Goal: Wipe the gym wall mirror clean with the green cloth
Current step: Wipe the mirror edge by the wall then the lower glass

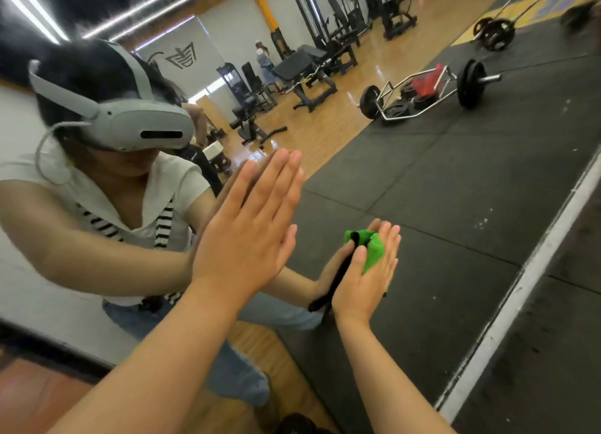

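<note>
The gym wall mirror (439, 206) fills most of the view and shows my own reflection. My left hand (247, 225) lies flat against the glass with straight fingers. Lower right of it, my right hand (367, 271) presses the bunched green cloth (372, 251) against the mirror with straight fingers. A black strip (338, 277) hangs down from the cloth between my hand and the glass. Part of the cloth is hidden under my palm.
The mirror's white bottom edge (527, 280) runs diagonally at the right, with black rubber floor (553, 352) beyond it. Reflected in the glass are a loaded barbell frame (432, 92), weight benches and machines, and a person far back.
</note>
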`<state>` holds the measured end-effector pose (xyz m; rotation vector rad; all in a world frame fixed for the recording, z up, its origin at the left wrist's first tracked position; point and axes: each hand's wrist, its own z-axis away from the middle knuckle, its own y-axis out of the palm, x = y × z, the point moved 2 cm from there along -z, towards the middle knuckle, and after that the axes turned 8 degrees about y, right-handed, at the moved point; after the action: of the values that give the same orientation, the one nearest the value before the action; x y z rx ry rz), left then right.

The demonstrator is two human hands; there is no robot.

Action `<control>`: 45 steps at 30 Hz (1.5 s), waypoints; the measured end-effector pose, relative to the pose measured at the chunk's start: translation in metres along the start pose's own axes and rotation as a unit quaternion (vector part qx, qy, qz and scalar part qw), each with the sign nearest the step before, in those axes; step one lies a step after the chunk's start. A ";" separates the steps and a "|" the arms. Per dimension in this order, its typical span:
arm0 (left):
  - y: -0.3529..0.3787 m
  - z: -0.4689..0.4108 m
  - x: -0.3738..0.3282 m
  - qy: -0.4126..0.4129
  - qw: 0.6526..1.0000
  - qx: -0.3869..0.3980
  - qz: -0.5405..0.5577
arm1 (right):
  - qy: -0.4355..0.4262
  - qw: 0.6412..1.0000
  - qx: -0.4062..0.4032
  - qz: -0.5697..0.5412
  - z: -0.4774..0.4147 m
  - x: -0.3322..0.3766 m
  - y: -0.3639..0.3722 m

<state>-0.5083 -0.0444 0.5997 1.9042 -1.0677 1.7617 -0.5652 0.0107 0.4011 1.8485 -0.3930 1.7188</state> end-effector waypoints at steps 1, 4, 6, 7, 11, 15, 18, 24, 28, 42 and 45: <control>0.000 0.000 -0.001 -0.001 1.000 -0.002 0.007 | 0.018 1.000 -0.003 -0.004 0.000 -0.001 0.000; 0.000 0.001 -0.002 -0.001 1.000 -0.006 0.016 | 0.021 1.000 0.016 0.003 0.002 0.008 0.001; 0.000 0.000 -0.002 -0.001 1.000 -0.010 0.019 | -0.063 0.997 0.052 0.005 0.008 0.029 0.003; 0.001 0.000 -0.002 -0.002 1.000 -0.013 0.022 | -0.113 0.991 0.074 -0.002 0.011 0.045 0.006; -0.001 -0.001 -0.001 -0.006 0.999 -0.020 0.038 | -0.237 0.966 0.102 -0.003 -0.006 0.095 0.014; 0.000 0.001 -0.003 -0.001 1.000 -0.013 0.018 | -0.187 0.979 0.074 0.018 -0.036 0.051 -0.001; 0.000 0.001 -0.002 -0.004 1.000 -0.006 0.016 | -0.039 0.998 0.038 0.004 -0.032 0.030 -0.005; 0.000 -0.001 -0.002 0.000 0.999 0.018 0.030 | -0.197 0.973 0.119 -0.004 -0.019 0.102 0.011; 0.000 -0.001 -0.001 0.001 1.000 0.025 0.018 | -0.276 0.952 0.128 0.022 -0.058 0.097 0.006; -0.002 -0.004 -0.002 -0.003 0.999 0.031 0.013 | -0.213 0.968 0.135 0.004 -0.054 0.088 0.001; -0.001 -0.002 -0.001 -0.003 1.000 0.021 0.015 | -0.072 0.994 0.084 0.000 -0.054 0.039 -0.009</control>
<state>-0.5087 -0.0419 0.5989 1.9286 -1.0758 1.8095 -0.5992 0.0564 0.4379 2.1003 -0.3145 1.6678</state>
